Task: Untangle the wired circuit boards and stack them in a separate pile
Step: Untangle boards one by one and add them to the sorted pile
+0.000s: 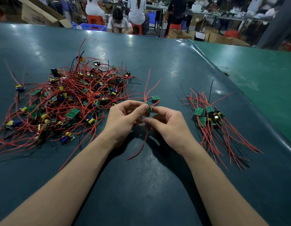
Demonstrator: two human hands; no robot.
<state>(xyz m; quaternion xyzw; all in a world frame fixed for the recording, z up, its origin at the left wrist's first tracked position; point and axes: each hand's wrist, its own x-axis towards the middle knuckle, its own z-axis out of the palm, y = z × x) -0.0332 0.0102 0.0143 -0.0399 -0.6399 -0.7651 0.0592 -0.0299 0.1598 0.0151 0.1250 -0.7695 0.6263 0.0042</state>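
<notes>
Fingers first: the left hand [123, 119] has its thumb and curled forefinger pinched on a small green circuit board [148, 107], held up on edge just above the dark green table [157, 185], and the right hand [166, 124] meets it from the other side, fingertip touching the board's right edge, thumb tucked in below, fingers curled close. Both hands are narrow, closed in on that one board. Red wires [147, 85] fan up and away from the held board toward the far side of the table, and another red wire [141, 144] trails down from under the hands toward the person, lying between the two forearms. Just beyond the held board and a little to its right, a second board [155, 97] lies flat on the table, its wires crossing into the same bunch; whether it is caught up with the held one, I cannot tell. Left of the held board sprawls the big tangled heap [68, 98], red and black wires knotted over green boards with yellow and blue parts, its near edge almost reaching the left hand. Right of the held board, well apart from the hands, sits the sorted pile [208, 115]: several boards clustered together, their wires streaming in rough line toward the person. Far behind the held board, past the table's edge, people sit on red stools [96, 19] among cardboard boxes [40, 13].
</notes>
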